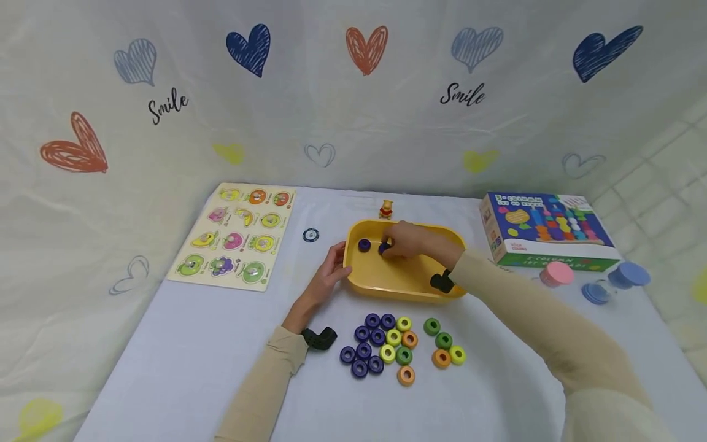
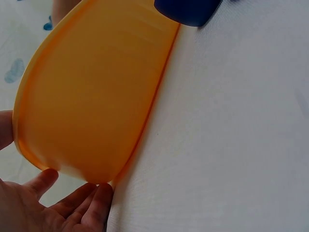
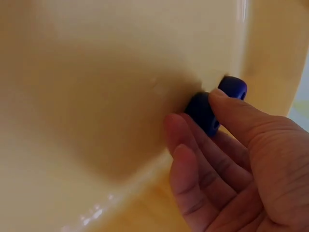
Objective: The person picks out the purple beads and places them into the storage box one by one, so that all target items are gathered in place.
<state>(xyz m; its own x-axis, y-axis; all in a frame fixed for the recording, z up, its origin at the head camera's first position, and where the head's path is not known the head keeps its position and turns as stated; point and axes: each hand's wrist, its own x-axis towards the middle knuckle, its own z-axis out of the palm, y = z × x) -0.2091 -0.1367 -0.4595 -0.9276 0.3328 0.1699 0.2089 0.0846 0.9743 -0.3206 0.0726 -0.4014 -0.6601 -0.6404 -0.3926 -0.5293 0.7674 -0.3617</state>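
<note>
My right hand [image 1: 405, 239] reaches into a yellow tray [image 1: 375, 277] and pinches a dark blue ring bead [image 3: 199, 111] between thumb and fingers, close over the tray floor. Just beyond it, a second dark blue bead [image 1: 364, 245] lies near the tray's left end. My left hand [image 1: 331, 270] holds that left end; in the left wrist view, its fingertips [image 2: 100, 191] touch the outside wall. On the white cloth in front of the tray lie several loose beads: dark blue ones [image 1: 363, 350], yellow ones [image 1: 393, 337], green ones [image 1: 432, 326] and orange ones [image 1: 405, 375].
A fruit picture board [image 1: 232, 236] lies at the left, near a round chip [image 1: 311, 235]. A small bear figure [image 1: 386, 209] stands behind the tray. At the right are a toy box [image 1: 547, 230], a pink cup-shaped piece [image 1: 556, 274] and blue pieces [image 1: 628, 274].
</note>
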